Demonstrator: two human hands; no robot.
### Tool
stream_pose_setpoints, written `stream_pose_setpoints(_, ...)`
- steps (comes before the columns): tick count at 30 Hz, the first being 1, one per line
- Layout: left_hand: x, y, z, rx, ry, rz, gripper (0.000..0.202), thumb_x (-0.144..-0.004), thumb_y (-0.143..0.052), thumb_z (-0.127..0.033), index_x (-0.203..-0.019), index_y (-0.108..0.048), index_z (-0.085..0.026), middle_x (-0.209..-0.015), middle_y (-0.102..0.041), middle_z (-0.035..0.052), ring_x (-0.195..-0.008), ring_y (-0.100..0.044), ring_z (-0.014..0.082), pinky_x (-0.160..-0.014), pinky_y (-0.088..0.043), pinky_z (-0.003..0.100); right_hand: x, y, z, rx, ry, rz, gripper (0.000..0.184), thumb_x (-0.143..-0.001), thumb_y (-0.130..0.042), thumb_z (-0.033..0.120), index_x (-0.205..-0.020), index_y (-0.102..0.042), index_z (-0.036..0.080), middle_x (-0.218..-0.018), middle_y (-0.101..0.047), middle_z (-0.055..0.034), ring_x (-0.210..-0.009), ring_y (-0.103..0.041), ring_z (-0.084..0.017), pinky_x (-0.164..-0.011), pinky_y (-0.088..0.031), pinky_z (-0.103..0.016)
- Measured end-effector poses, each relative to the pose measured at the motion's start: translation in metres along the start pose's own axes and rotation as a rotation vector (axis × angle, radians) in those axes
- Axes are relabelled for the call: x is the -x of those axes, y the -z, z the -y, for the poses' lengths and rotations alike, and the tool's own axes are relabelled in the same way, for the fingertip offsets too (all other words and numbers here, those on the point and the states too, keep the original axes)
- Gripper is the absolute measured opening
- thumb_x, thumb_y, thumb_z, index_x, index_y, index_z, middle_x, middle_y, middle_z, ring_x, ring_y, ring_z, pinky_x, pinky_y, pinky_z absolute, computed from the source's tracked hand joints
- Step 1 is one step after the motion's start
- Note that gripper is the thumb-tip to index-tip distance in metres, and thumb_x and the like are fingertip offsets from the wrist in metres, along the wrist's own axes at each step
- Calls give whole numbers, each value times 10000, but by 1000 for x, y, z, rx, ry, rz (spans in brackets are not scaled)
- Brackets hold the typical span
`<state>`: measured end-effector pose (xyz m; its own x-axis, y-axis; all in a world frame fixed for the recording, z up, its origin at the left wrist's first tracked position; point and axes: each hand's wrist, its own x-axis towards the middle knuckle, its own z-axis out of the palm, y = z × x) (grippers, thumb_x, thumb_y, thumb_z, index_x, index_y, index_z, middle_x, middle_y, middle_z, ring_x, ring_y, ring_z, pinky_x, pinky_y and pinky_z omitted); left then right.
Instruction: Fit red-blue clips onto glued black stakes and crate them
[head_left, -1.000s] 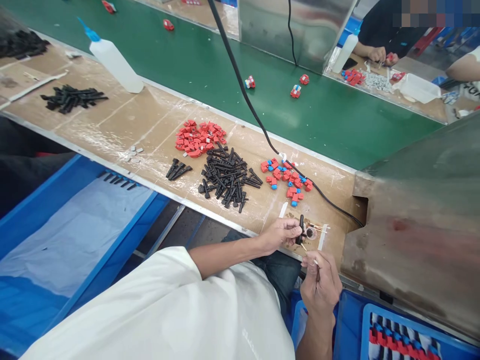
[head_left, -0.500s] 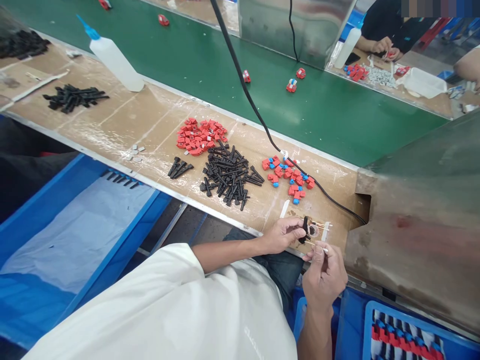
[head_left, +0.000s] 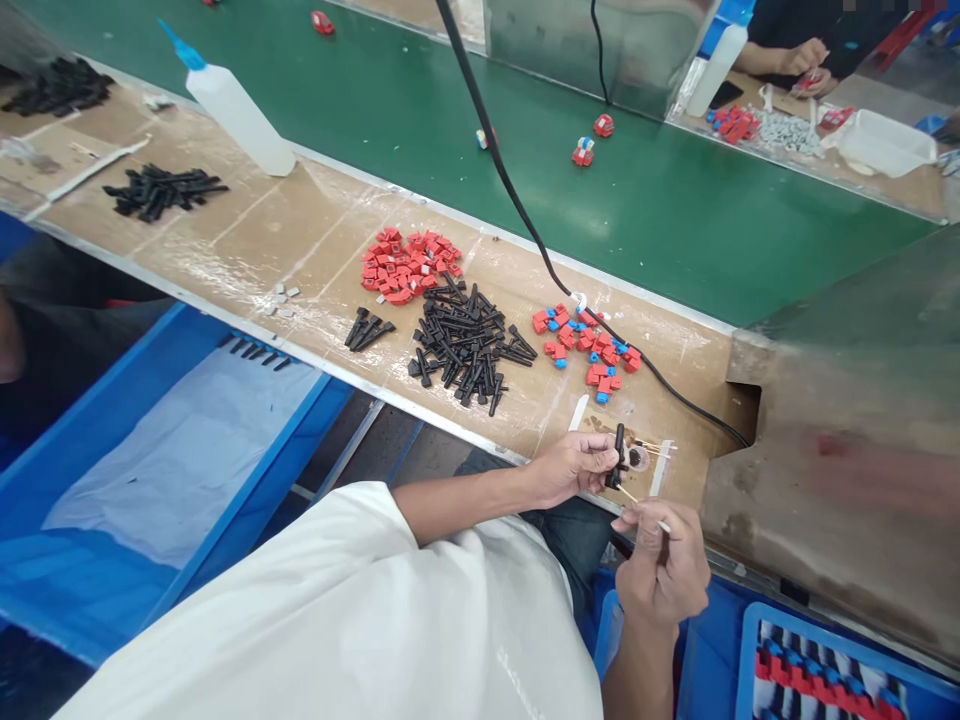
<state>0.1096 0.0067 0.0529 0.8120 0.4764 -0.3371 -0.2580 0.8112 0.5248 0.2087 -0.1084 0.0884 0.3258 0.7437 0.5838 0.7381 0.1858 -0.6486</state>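
My left hand point(head_left: 574, 468) is closed on a black plastic rod-like part point(head_left: 619, 455), held roughly upright over the front edge of the bench. In a pinch, my right hand point(head_left: 666, 560) holds a cotton swab point(head_left: 631, 497) whose far tip meets the lower end of the black part. Just behind the black part, a small round dish point(head_left: 637, 457) with something dark in it sits on the bench, and thin sticks lie beside it. To the left is a pile of similar black parts point(head_left: 465, 340).
Red parts point(head_left: 409, 265) and red-and-blue pieces point(head_left: 592, 350) lie behind. A black cable point(head_left: 517, 210) hangs across the bench. A white squeeze bottle point(head_left: 244, 120) stands by the green belt point(head_left: 420, 110). Blue trays point(head_left: 169, 580) are below; a co-worker's hands point(head_left: 810, 70) show across.
The black part has turned more upright in my left hand. The swab in my right hand now slants to the part's lower end. The camera view has shifted slightly.
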Motion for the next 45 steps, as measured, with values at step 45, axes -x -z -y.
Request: stream_pose_setpoints(45, 35, 55, -26, 255, -82, -132, 358, -617, -911, -305, -783, -660, -112, -692, -595, 16, -602, -542, 78, -477, -350, 167, -18, 25, -61, 174, -621, -18, 485, -769, -725, 548, -1046, -719, 150, -701, -586, 8, -578, -487, -131, -591, -445, -285)
